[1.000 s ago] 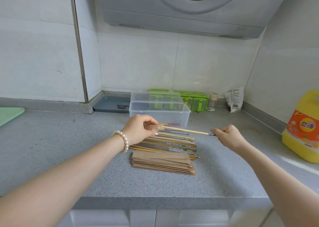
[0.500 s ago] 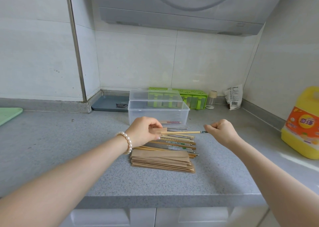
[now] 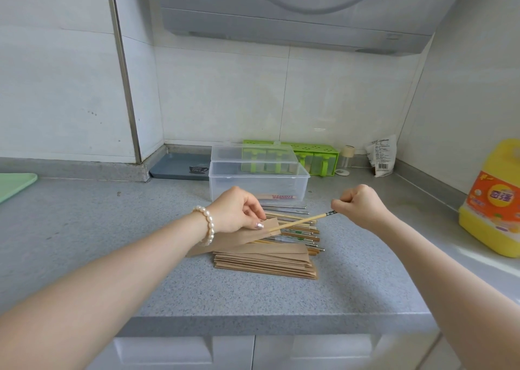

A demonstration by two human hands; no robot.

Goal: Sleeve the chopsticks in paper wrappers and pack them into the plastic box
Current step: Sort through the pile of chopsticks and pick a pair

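Note:
My left hand (image 3: pixel 238 211) pinches a brown paper wrapper (image 3: pixel 233 238) near its open end, above the counter. My right hand (image 3: pixel 361 207) pinches the dark patterned end of a pair of wooden chopsticks (image 3: pixel 302 222), whose other tips sit inside the wrapper's mouth. Below them lies a pile of loose chopsticks (image 3: pixel 298 233), wooden and metal. A stack of empty paper wrappers (image 3: pixel 267 260) lies in front of that pile. The clear plastic box (image 3: pixel 257 182) stands open behind, with one printed sleeve on its floor.
A green spice rack (image 3: pixel 312 157), a small jar (image 3: pixel 346 158) and a white packet (image 3: pixel 382 155) line the back wall. A yellow detergent jug (image 3: pixel 493 200) stands at the right. A grey tray (image 3: pixel 183 167) and a green board (image 3: pixel 14 185) lie to the left.
The chopsticks have slid further into the wrapper as my right hand moved left toward my left hand. The wrapper has tilted, its closed end dropping toward me.

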